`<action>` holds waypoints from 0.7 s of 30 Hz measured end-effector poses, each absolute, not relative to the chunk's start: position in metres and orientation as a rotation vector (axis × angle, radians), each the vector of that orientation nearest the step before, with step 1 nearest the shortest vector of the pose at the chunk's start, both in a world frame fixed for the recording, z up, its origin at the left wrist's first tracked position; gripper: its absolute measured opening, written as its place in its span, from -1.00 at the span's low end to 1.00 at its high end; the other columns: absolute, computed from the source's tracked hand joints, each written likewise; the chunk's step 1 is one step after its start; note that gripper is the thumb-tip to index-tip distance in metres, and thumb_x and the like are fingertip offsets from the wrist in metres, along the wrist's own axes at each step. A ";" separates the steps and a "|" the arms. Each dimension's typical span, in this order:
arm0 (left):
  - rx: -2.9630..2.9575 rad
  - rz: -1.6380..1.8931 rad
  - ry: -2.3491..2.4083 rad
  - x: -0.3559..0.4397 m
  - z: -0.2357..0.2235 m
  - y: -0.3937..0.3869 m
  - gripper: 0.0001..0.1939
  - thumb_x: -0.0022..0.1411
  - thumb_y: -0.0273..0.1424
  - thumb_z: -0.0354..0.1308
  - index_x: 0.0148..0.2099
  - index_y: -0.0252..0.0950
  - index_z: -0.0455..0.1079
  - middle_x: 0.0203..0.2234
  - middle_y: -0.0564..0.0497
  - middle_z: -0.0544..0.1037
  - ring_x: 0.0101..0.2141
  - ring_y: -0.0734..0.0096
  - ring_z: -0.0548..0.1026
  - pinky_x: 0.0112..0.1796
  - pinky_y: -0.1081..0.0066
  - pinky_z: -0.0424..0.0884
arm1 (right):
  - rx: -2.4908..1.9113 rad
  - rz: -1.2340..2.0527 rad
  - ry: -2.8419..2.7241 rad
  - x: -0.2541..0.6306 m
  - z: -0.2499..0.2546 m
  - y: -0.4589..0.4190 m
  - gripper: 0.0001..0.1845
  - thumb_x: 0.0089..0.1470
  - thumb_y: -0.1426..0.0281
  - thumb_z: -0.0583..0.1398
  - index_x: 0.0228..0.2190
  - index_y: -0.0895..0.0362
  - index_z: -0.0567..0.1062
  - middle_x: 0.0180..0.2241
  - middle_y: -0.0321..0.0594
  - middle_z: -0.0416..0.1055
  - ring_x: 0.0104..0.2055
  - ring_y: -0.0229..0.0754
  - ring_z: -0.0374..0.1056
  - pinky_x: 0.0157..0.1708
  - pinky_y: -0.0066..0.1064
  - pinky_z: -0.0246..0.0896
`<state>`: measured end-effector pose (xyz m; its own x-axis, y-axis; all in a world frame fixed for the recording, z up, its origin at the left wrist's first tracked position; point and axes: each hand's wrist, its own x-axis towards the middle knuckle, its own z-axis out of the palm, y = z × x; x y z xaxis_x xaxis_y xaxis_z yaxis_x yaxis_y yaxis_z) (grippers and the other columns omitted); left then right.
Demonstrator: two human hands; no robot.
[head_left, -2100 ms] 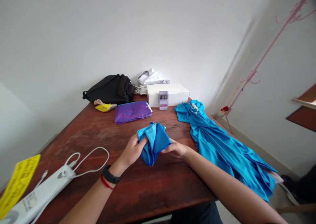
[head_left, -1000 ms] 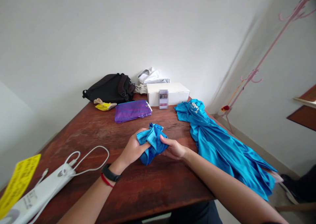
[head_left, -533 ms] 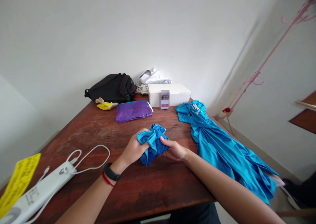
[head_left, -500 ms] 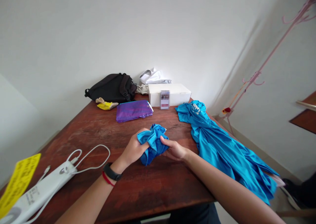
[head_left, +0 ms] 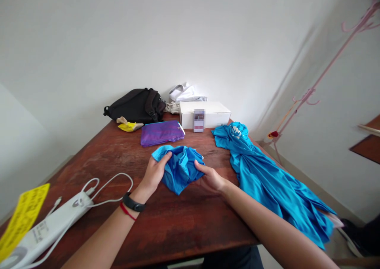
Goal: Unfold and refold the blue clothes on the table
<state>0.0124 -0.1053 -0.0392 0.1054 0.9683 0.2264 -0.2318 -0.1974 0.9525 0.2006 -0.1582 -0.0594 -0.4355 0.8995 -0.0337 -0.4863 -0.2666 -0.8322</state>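
A crumpled piece of blue cloth [head_left: 181, 168] is stretched between my two hands above the dark wooden table [head_left: 118, 158]. My left hand [head_left: 154, 170], with a black band on the wrist, pinches its left edge with the thumb on top. On the right side, my right hand [head_left: 212, 178] grips the cloth, thumb on top and the other fingers partly hidden beneath. To the right lies a long blue garment [head_left: 267, 182] with a white print, draped along the table edge. Beyond my hands rests a folded purple cloth [head_left: 162, 133].
At the back sit a black bag [head_left: 133, 105], a white box [head_left: 218, 112] with a blurred card [head_left: 198, 120] before it, white fabric [head_left: 187, 93] and a yellow item [head_left: 129, 126]. A white power strip [head_left: 47, 225] with cables lies left. A pink coat rack [head_left: 332, 73] leans right.
My left hand has moved left and slightly up, spreading the bunched blue cloth wider. My right hand has stayed nearly in place, still holding its side.
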 end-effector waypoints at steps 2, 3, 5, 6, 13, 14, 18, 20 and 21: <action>1.030 1.455 0.834 0.008 -0.037 -0.098 -0.75 0.06 -0.28 0.41 -0.26 -0.30 0.53 -0.32 0.04 0.63 -0.30 0.38 0.55 -0.13 0.41 0.44 | -0.674 1.741 -0.926 0.200 -0.057 -0.156 -0.48 0.04 0.00 0.30 -0.08 0.09 0.55 -0.13 -0.13 0.58 0.03 0.06 0.46 0.05 -0.08 0.32; 0.924 1.506 0.812 0.005 -0.035 -0.094 -0.76 0.02 -0.30 0.43 -0.29 -0.30 0.52 -0.36 0.06 0.63 -0.34 0.41 0.55 -0.16 0.42 0.46 | -0.695 1.673 -0.905 0.201 -0.055 -0.154 -0.50 0.03 0.03 0.31 -0.10 0.09 0.55 -0.17 -0.14 0.59 -0.01 0.06 0.47 0.01 -0.10 0.36; 0.742 1.610 0.750 -0.004 -0.028 -0.085 -0.79 0.00 -0.38 0.43 -0.32 -0.31 0.51 -0.41 0.09 0.63 -0.40 0.45 0.55 -0.22 0.44 0.49 | -0.761 1.519 -0.870 0.205 -0.054 -0.148 -0.57 -0.01 0.09 0.33 -0.17 0.10 0.56 -0.25 -0.16 0.59 -0.09 0.03 0.49 -0.09 -0.17 0.40; 0.674 1.650 0.715 -0.009 -0.024 -0.080 -0.83 0.02 -0.42 0.41 -0.31 -0.31 0.51 -0.40 0.08 0.64 -0.40 0.46 0.56 -0.22 0.45 0.50 | -0.799 1.434 -0.866 0.208 -0.054 -0.145 -0.61 -0.03 0.12 0.35 -0.22 0.10 0.55 -0.28 -0.19 0.58 -0.14 0.00 0.49 -0.14 -0.21 0.41; 0.489 1.707 0.577 -0.035 0.004 -0.069 -0.78 0.38 -0.47 0.06 -0.15 -0.32 0.55 -0.21 -0.03 0.68 -0.12 0.35 0.62 0.04 0.29 0.50 | -1.133 1.111 -1.066 0.229 -0.071 -0.126 -0.48 -0.13 0.30 0.36 -0.11 0.03 0.33 -0.52 -0.46 0.39 -0.51 -0.23 0.31 -0.50 -0.42 0.22; 0.469 1.692 0.594 -0.035 0.006 -0.071 -0.77 0.39 -0.45 0.04 -0.14 -0.31 0.55 -0.22 -0.04 0.69 -0.10 0.33 0.62 0.05 0.28 0.49 | -1.196 1.049 -1.185 0.229 -0.074 -0.126 -0.48 -0.13 0.32 0.36 -0.11 0.05 0.34 -0.53 -0.47 0.36 -0.52 -0.25 0.29 -0.50 -0.43 0.19; 0.447 1.580 0.637 -0.030 0.007 -0.078 -0.77 0.39 -0.41 0.06 -0.10 -0.33 0.55 -0.23 -0.07 0.69 -0.09 0.26 0.63 0.08 0.24 0.48 | -1.361 0.734 -1.662 0.222 -0.082 -0.133 -0.67 -0.04 0.30 0.36 -0.21 0.12 0.48 -0.45 -0.34 0.38 -0.43 -0.24 0.29 -0.42 -0.40 0.19; 0.452 1.519 0.641 -0.027 0.004 -0.082 -0.80 0.35 -0.42 0.12 -0.10 -0.34 0.55 -0.24 -0.08 0.69 -0.11 0.22 0.64 0.07 0.22 0.49 | -1.341 0.652 -1.783 0.218 -0.081 -0.138 -0.68 0.01 0.25 0.36 -0.21 0.13 0.52 -0.38 -0.28 0.39 -0.39 -0.23 0.29 -0.38 -0.38 0.22; 0.467 1.491 0.636 -0.025 0.003 -0.084 -0.82 0.32 -0.42 0.15 -0.11 -0.34 0.55 -0.25 -0.08 0.69 -0.11 0.18 0.64 0.06 0.20 0.50 | -1.307 0.642 -1.815 0.216 -0.079 -0.140 -0.66 0.03 0.23 0.36 -0.18 0.13 0.53 -0.34 -0.26 0.39 -0.37 -0.23 0.30 -0.35 -0.37 0.24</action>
